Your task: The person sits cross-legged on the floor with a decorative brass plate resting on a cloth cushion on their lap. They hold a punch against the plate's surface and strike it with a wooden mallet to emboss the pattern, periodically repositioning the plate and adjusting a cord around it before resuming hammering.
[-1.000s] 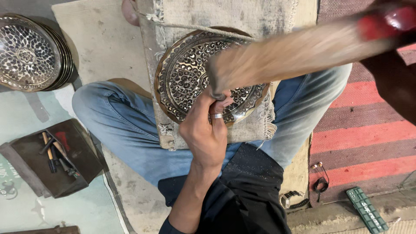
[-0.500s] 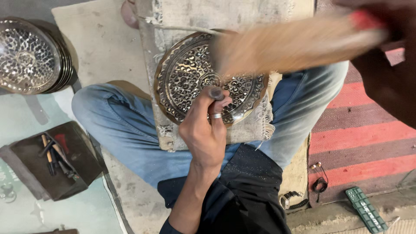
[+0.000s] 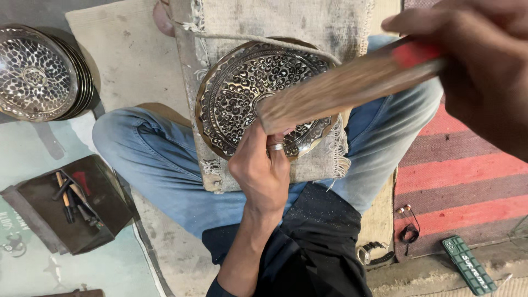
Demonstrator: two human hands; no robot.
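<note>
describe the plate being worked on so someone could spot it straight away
Start at the crossed legs in blue jeans; a worn cloth-covered block rests on them. The engraved round plate lies on it, steadied by the left hand. Unlike the stacked plates at the far left, it lies alone.

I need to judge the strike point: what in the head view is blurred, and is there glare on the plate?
Head view: the wooden mallet and right hand are smeared and out of focus; the engraved plate and left hand stay sharp; bright glints speckle the plate's relief, without hiding the pattern.
</note>
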